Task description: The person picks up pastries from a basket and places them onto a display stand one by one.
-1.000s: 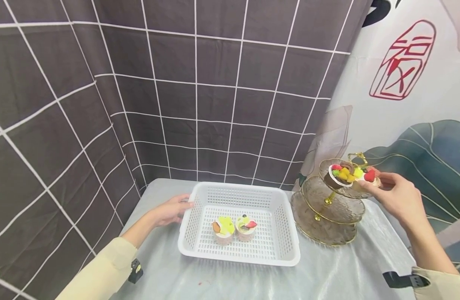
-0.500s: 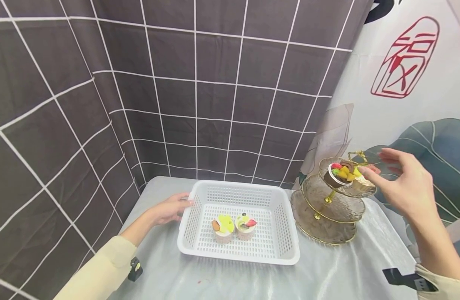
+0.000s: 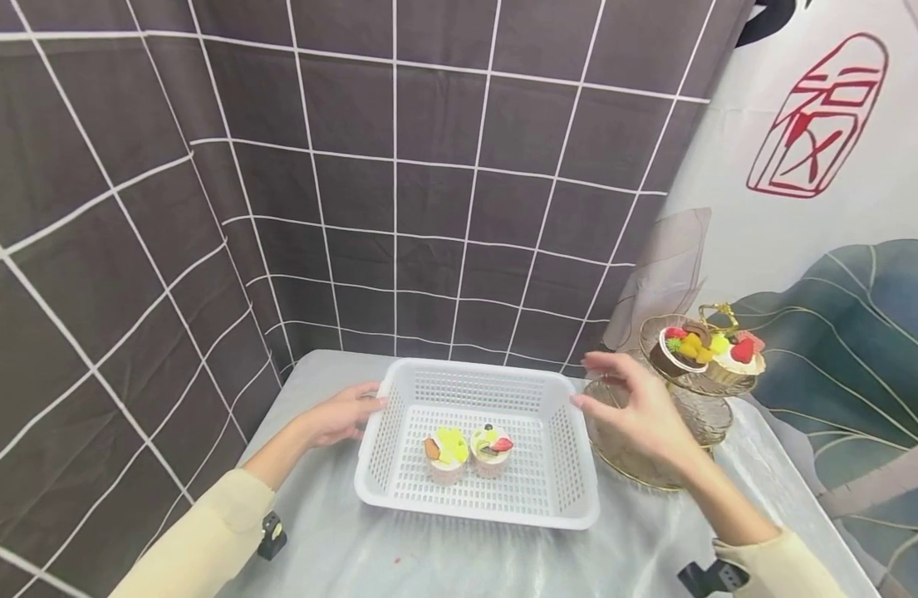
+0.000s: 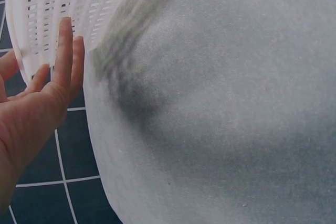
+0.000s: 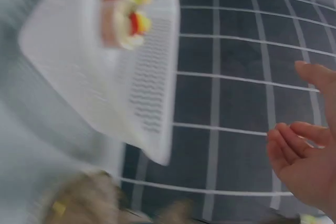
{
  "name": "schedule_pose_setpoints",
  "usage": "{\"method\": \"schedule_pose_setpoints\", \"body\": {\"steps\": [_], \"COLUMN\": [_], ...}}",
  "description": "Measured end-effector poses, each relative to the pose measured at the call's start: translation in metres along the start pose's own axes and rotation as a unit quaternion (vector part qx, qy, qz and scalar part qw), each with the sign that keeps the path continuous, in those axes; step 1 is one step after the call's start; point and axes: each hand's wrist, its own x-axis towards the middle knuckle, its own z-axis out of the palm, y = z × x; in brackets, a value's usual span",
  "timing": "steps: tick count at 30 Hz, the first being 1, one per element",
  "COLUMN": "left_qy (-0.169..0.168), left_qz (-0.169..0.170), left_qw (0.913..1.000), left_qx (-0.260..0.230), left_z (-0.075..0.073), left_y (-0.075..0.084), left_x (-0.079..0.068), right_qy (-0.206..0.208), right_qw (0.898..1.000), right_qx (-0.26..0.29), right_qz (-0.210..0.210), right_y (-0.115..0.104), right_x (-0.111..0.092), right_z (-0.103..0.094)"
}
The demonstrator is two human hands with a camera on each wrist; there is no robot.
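Observation:
A white plastic basket (image 3: 473,517) sits on the table with two cupcakes in it: one topped with yellow fruit (image 3: 447,457), the other with a strawberry slice (image 3: 492,451). My left hand (image 3: 346,415) holds the basket's left rim, thumb on one side and fingers along the outer wall (image 4: 64,51). Over the right rim hovers my right hand (image 3: 641,411), thumb and fingers apart, nothing between them. Behind it stands a three-tier glass stand (image 3: 716,419), partly hidden. Its top tier carries a chocolate-cup cupcake (image 3: 679,350) and a cream cupcake with a strawberry (image 3: 737,359).
A silvery cloth covers the table (image 3: 444,561). Dark gridded curtain (image 3: 429,199) hangs behind and to the left. At the right is a white hanging (image 3: 810,224) with a red seal and painted leaves. The stand's gold handle (image 3: 719,314) rises above its top tier.
My right hand has let go of the cream cupcake on the top tier and moved left and down to the basket's right rim. The left hand has stayed at the left rim.

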Motion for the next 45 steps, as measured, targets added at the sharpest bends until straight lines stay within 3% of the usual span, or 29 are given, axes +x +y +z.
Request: {"method": "schedule_pose_setpoints", "body": {"steps": [9, 16, 25, 35, 45], "left_qy": [0.004, -0.001, 0.0, 0.014, 0.015], "left_qz": [-0.003, -0.001, -0.002, -0.009, -0.012], "left_qw": [1.0, 1.0, 1.0, 0.9999, 0.9997], "left_qx": [-0.003, -0.006, -0.007, 0.001, 0.011], "left_z": [-0.001, 0.0, 0.003, 0.002, 0.005], "left_y": [-0.002, -0.002, -0.002, -0.001, 0.005], "left_x": [0.002, 0.002, 0.003, 0.004, -0.001], "right_qy": [-0.04, -0.105, -0.134, -0.16, -0.186], "right_qw": [0.995, 0.99, 0.985, 0.983, 0.981], "right_qx": [0.09, 0.087, 0.055, -0.016, -0.029], "right_qz": [0.012, 0.046, 0.09, 0.082, 0.055], "right_y": [0.019, 0.019, 0.025, 0.028, 0.026], "right_x": [-0.007, -0.008, -0.013, -0.012, -0.013], "right_z": [0.079, 0.116, 0.145, 0.157, 0.158]}}
